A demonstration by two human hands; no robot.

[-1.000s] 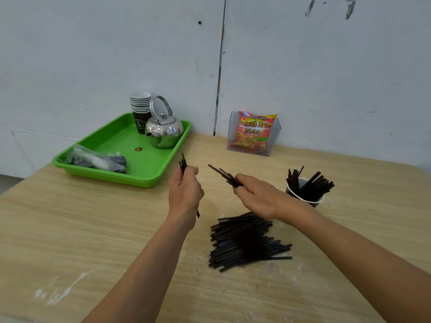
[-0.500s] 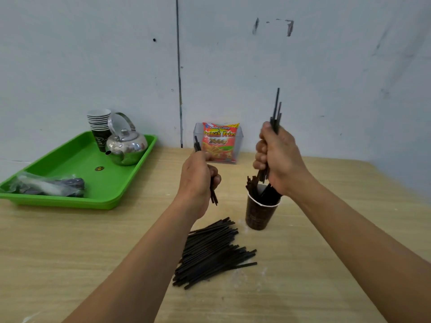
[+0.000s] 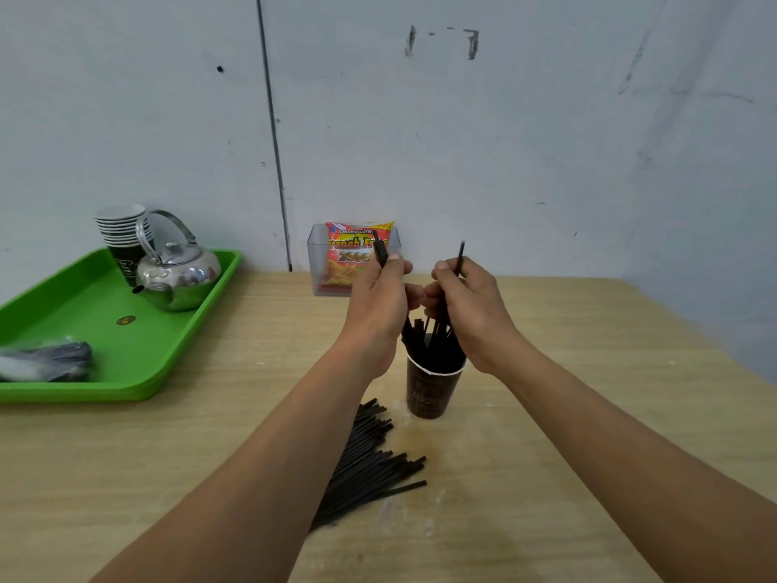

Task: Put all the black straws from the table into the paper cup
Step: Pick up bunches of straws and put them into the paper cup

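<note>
Black straws (image 3: 370, 460) lie heaped on the table (image 3: 546, 435) at seven o'clock from the paper cup (image 3: 429, 389), which already holds a bunch. Above its rim I see my left hand (image 3: 378, 305) and right hand (image 3: 466, 309), each grip clamped on a few straws.

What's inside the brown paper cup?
Black straws stand inside the paper cup, their tops poking above the rim. The left hand and right hand cover some tops, and the cup's wall hides its bottom.
</note>
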